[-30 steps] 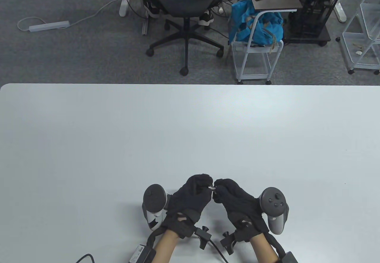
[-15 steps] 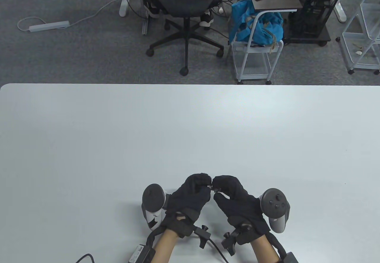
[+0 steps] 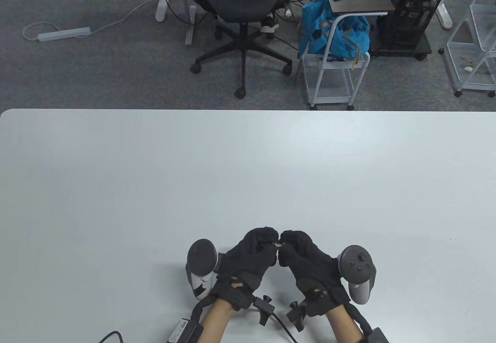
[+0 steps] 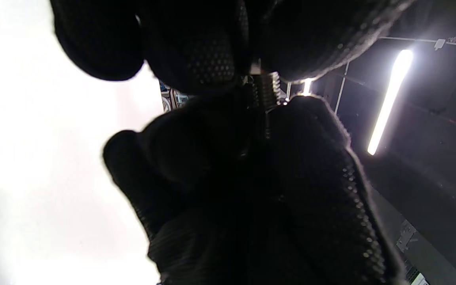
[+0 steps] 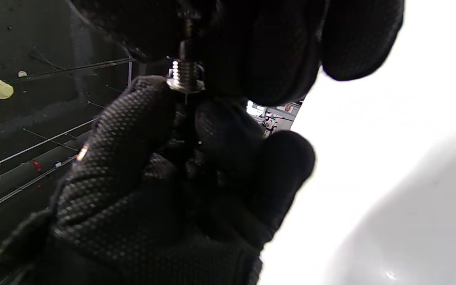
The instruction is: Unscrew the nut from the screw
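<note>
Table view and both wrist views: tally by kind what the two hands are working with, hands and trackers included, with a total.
Gloved hands: 2 (left hand, right hand)
Trackers: 2 (left tracker, right tracker)
Screws: 1 (screw)
Nuts: 1 (nut)
Total: 6

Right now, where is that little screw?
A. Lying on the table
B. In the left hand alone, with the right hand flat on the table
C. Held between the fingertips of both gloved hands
C: the left hand and right hand meet fingertip to fingertip, with the threaded screw showing between them above the table.
</note>
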`<state>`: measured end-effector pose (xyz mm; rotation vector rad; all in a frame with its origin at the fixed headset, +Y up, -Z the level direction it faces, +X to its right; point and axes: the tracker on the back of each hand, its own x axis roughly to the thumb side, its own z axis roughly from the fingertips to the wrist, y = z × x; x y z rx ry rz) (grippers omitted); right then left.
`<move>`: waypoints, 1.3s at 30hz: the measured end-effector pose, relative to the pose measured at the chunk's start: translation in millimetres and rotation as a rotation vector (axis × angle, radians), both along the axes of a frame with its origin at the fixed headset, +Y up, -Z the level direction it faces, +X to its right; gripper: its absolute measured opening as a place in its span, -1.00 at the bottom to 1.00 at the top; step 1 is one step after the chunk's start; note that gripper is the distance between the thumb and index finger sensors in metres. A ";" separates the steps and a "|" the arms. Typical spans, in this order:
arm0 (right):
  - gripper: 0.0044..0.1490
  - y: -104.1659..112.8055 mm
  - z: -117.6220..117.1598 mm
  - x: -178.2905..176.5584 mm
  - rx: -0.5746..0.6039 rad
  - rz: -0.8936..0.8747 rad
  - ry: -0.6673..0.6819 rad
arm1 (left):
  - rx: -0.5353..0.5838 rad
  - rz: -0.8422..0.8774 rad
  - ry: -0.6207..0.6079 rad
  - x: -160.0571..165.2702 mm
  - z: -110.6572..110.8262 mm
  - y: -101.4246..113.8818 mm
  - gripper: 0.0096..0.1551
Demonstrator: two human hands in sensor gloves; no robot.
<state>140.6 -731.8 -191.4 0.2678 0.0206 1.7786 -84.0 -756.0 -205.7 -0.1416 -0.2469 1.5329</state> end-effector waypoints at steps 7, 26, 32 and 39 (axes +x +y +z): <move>-0.39 6.2 1.8 0.3 0.026 -0.014 0.030 | 0.004 0.016 0.025 0.1 0.7 1.3 -0.46; -0.33 3.1 1.7 1.0 0.017 0.011 -0.008 | 0.020 0.003 0.032 0.4 2.0 2.0 -0.47; -0.40 5.3 2.2 2.4 0.048 0.034 -0.027 | 0.028 -0.004 0.031 1.0 2.4 2.2 -0.47; -0.20 0.1 2.0 1.3 -0.008 -0.010 0.009 | 0.013 0.021 0.051 -1.3 2.5 1.1 -0.48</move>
